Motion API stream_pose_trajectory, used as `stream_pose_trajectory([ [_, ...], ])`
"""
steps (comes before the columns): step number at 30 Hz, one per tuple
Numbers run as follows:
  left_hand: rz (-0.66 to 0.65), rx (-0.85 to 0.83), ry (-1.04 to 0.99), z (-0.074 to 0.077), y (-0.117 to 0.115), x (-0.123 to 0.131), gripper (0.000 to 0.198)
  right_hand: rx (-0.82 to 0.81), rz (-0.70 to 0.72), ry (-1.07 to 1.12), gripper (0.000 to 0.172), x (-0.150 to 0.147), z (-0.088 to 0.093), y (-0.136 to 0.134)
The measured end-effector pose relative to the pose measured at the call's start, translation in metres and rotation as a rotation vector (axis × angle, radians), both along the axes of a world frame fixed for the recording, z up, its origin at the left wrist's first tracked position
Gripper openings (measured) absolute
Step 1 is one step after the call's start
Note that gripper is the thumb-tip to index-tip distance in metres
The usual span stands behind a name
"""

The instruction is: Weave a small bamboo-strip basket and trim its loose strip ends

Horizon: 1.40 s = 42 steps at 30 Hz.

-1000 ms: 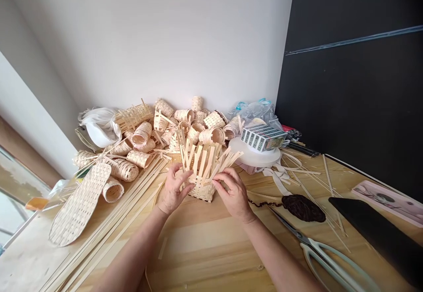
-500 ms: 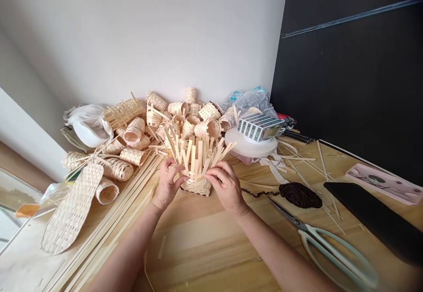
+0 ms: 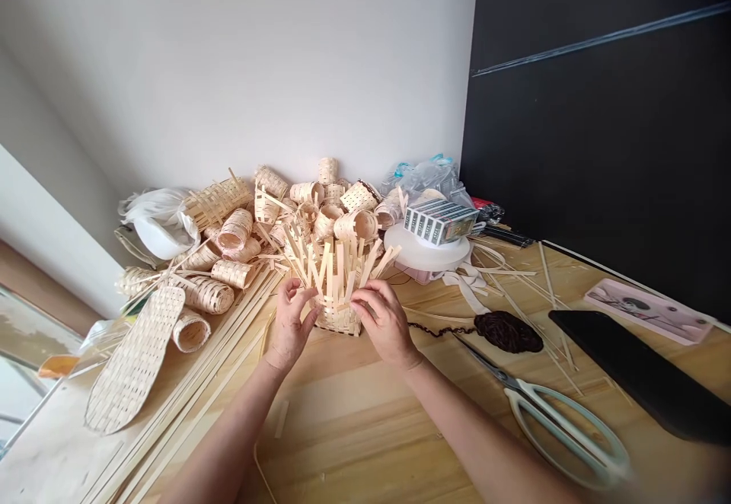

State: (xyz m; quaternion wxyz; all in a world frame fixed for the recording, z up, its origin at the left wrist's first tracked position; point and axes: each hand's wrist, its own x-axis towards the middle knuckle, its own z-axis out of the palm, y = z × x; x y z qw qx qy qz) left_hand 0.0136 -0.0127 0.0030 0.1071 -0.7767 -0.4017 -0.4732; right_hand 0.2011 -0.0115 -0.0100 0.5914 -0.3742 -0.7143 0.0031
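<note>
Head view: two bare hands work at one part-woven basket (image 3: 336,320) on the wooden counter (image 3: 343,420).
Basket: one, set upright on the counter between the hands, its low wall woven and its pale stakes (image 3: 340,269) fanning up and outward, more than ten, overlapping too much to count exactly.
Left hand (image 3: 292,323): thumb and fingers parted in a curve at the basket's left side; whether they press on the wall, I cannot tell.
Right hand (image 3: 388,323): narrow, fingertips drawn close together at the right of the weave; whether a strip is pinched there, I cannot tell.
Woven tubes (image 3: 235,230): over a dozen, heaped behind and to the left, many hiding one another.
Flat woven piece (image 3: 134,363): one, long and rounded, at the left.
Loose strips (image 3: 243,310): several, running diagonally beside the left forearm.
Scissors (image 3: 505,378): one pair, pale-handled, right of the right forearm.
Dark yarn ball (image 3: 508,332): one, just beyond the scissors, one strand trailing toward the basket.
Black flat slab (image 3: 633,367): one, far right.
Pink tray (image 3: 674,315): one, behind the slab.
</note>
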Motion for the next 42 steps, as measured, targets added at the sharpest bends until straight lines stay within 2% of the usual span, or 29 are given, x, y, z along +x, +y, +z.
stream_pose_trajectory([
  [6, 0.074, 0.15, -0.041, 0.02, -0.02, 0.008, 0.023, 0.008, 0.068, 0.004, 0.01, 0.006, 0.007, 0.004],
  [9, 0.071, 0.194, -0.045, 0.027, -0.03, 0.009, 0.027, 0.002, 0.113, 0.014, 0.009, 0.008, 0.01, 0.004],
  [13, 0.042, 0.168, -0.08, 0.031, -0.046, 0.003, 0.032, -0.026, 0.147, 0.026, 0.01, 0.007, 0.014, 0.0],
  [18, -0.009, 0.027, 0.067, 0.039, -0.057, -0.003, 0.028, -0.056, 0.224, -0.02, 0.012, -0.004, 0.024, -0.011],
  [21, 0.052, 0.075, 0.093, 0.045, -0.054, -0.001, 0.024, -0.083, 0.234, -0.025, 0.01, -0.01, 0.032, -0.013],
  [24, 0.148, 0.075, 0.204, 0.052, -0.048, 0.001, 0.023, -0.114, 0.219, -0.026, 0.009, -0.011, 0.038, -0.011],
  [28, 0.356, -0.079, 0.398, 0.07, -0.04, 0.008, 0.029, -0.143, 0.199, -0.025, 0.014, -0.01, 0.043, -0.003],
  [31, 0.421, -0.154, 0.463, 0.086, -0.034, 0.016, 0.024, -0.168, 0.199, -0.022, 0.015, -0.012, 0.046, 0.0],
  [33, 0.429, -0.154, 0.464, 0.095, -0.029, 0.02, 0.021, -0.186, 0.182, -0.004, 0.017, -0.014, 0.048, 0.001],
  [36, 0.411, -0.123, 0.457, 0.099, -0.022, 0.021, 0.028, -0.206, 0.132, 0.045, 0.021, -0.018, 0.051, 0.002],
  [38, 0.355, -0.078, 0.474, 0.098, -0.018, 0.017, 0.03, -0.218, 0.112, 0.066, 0.021, -0.02, 0.054, 0.003],
  [42, 0.232, -0.002, 0.576, 0.103, -0.012, 0.008, 0.023, -0.247, 0.135, 0.056, 0.02, -0.021, 0.063, 0.004],
])
